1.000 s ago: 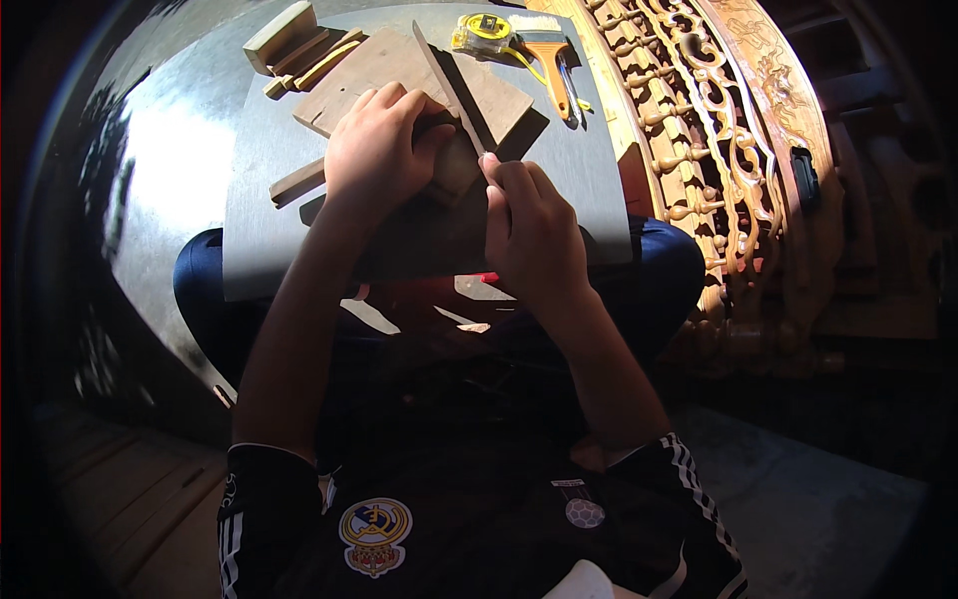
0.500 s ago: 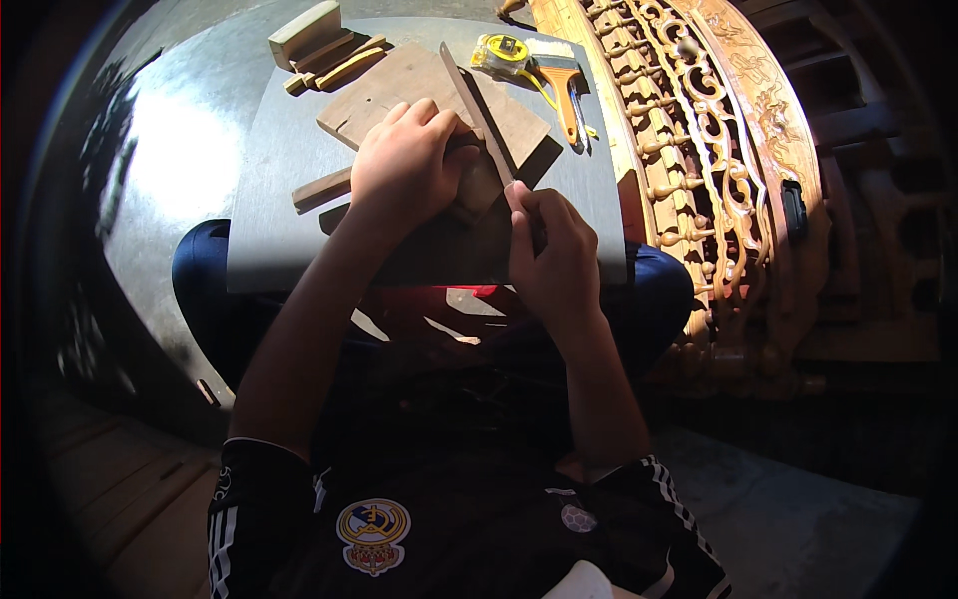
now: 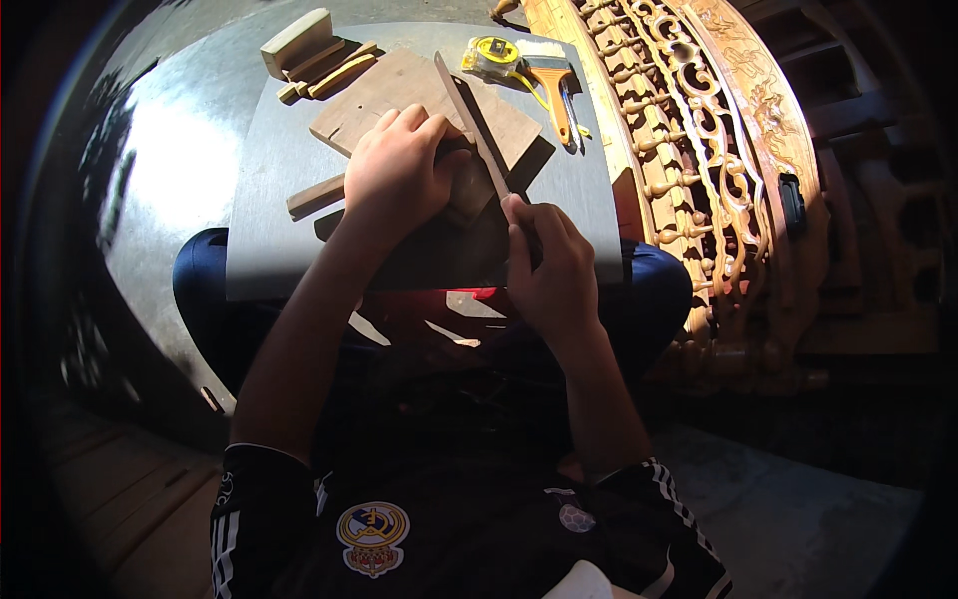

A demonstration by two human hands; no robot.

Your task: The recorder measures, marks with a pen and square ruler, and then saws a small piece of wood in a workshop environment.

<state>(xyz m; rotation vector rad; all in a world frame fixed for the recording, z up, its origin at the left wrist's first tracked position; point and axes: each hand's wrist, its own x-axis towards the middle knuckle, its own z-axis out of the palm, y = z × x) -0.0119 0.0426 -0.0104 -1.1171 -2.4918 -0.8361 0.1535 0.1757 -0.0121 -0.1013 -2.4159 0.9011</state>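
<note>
My left hand (image 3: 394, 170) is curled over a small dark wooden piece (image 3: 469, 190), pressing it at a larger flat board (image 3: 354, 105); the piece is partly hidden and in shadow. My right hand (image 3: 549, 265), lower right, grips the near end of a long, narrow, flat file-like tool (image 3: 462, 100), which runs diagonally away from me alongside that piece. A wooden strip (image 3: 314, 197) lies left of my left hand. All this rests on a grey metal work surface (image 3: 259, 170) in front of me.
At the back left are a pale block (image 3: 297, 37) and several wood strips (image 3: 339, 78). Back right hold a yellow tape measure (image 3: 491, 57), an orange-handled brush (image 3: 554, 105) and thin pens or tools (image 3: 574, 135). Carved wooden furniture (image 3: 718, 130) stands along the right side.
The tool and my right hand have shifted a little toward me and right along the held piece. The whole view has also shifted slightly; my left hand keeps its grip.
</note>
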